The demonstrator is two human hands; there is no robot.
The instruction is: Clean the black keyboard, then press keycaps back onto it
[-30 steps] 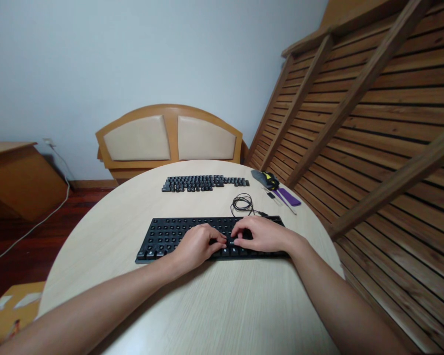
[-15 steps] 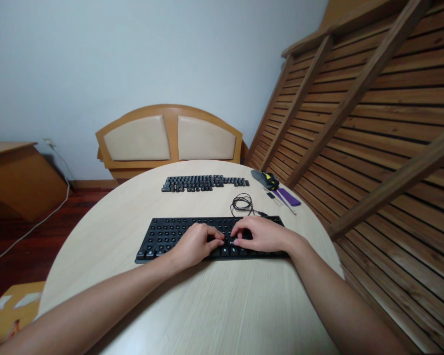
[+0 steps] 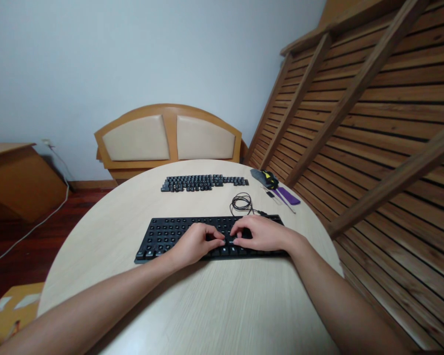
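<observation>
The long black plastic keyboard (image 3: 165, 236) lies flat on the near half of the round pale wooden table (image 3: 114, 231), directly under both hands. In most of its rows I see bare key mounts, while the near row carries caps. I judge that the body is rather light and stiff; it is better to take hold of it by its two short ends, because the mounts on top may be fragile. The caps should be very light, hard and somewhat slippery, so two opposite sides between the fingertips is the right hold.

The left hand (image 3: 198, 240) rests over the middle of the keyboard, its thumb and index finger making a narrow pinch; whether a cap is inside this pinch, I cannot tell. The right hand (image 3: 261, 234) is just beside it, over the right part, with the fingers curled and a small gap between thumb and index finger. Whether it grips something, I also cannot tell.

By count, there are two hands, one keyboard, one thin black coiled cable (image 3: 240, 199) just beyond it, and one flat purple strip (image 3: 288, 195) at the far right, near one grey bundle with yellow and black parts (image 3: 265, 178). The loose black keycaps (image 3: 188, 182) form one group of several rows on the far side; they are several dozens, too small for exact counting.
</observation>
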